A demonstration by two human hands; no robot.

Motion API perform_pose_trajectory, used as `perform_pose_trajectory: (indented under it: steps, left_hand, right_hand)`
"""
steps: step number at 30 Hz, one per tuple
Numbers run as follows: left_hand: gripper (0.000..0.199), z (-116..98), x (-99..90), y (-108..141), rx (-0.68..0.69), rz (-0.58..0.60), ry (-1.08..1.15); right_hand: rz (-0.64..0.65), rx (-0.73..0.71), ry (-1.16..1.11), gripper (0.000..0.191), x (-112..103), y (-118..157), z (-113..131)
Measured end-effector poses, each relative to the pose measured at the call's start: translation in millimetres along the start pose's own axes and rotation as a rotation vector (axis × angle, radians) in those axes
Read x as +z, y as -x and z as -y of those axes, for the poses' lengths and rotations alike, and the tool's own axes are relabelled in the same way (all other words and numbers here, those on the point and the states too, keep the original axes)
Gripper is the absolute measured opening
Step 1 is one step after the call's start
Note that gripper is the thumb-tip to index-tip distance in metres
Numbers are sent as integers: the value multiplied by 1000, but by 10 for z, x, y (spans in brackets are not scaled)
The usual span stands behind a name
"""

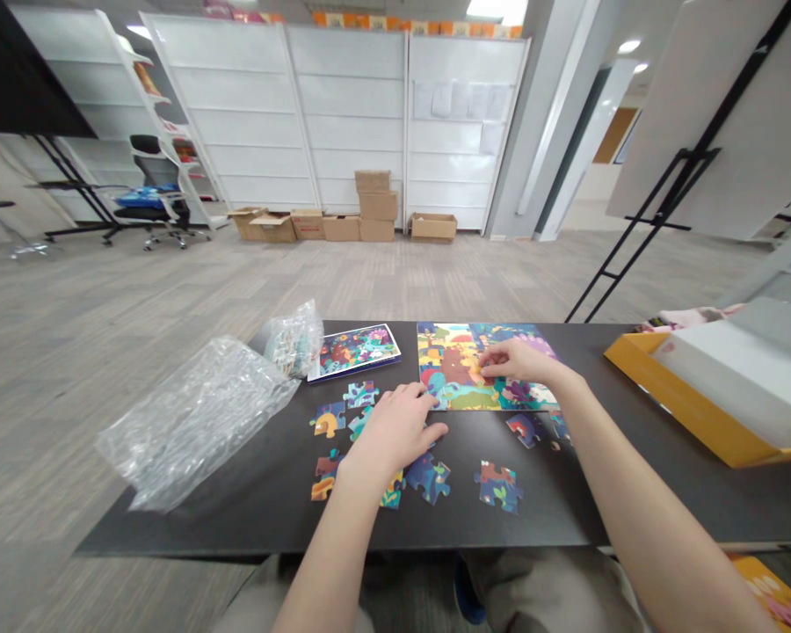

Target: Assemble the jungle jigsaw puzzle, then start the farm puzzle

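Carpeted floor (138, 299) and white wall panels (349, 114) stand behind a dark desk (191, 527). We hold our left hand (392, 431) open and spread just above the loose jigsaw pieces (428, 477), its palm hiding whatever lies beneath. Our right hand (518, 360) rests on the part-built puzzle (454, 369), near its upper edge; whether this grip is clamped on a piece, we cannot tell. Left of the puzzle lie a picture card (356, 352) and bubble wrap (194, 422); an orange box (692, 396) is cut off at right.
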State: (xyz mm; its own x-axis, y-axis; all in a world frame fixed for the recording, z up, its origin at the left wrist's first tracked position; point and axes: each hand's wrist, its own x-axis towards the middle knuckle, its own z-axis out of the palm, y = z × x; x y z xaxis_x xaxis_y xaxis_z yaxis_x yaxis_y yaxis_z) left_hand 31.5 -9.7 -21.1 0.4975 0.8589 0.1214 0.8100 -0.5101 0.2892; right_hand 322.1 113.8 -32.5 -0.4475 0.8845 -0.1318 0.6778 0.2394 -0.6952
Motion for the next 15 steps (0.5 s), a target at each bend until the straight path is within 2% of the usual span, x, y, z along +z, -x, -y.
perform_pose_trajectory:
  steps: [6, 15]
  left_hand:
    - [37, -32, -40, 3, -9, 30, -9]
    - [38, -10, -20, 2, -10, 30, 6]
  right_hand:
    - [-18, 37, 71, 41, 13, 11, 89]
    - [-37, 36, 90, 40, 22, 5, 86]
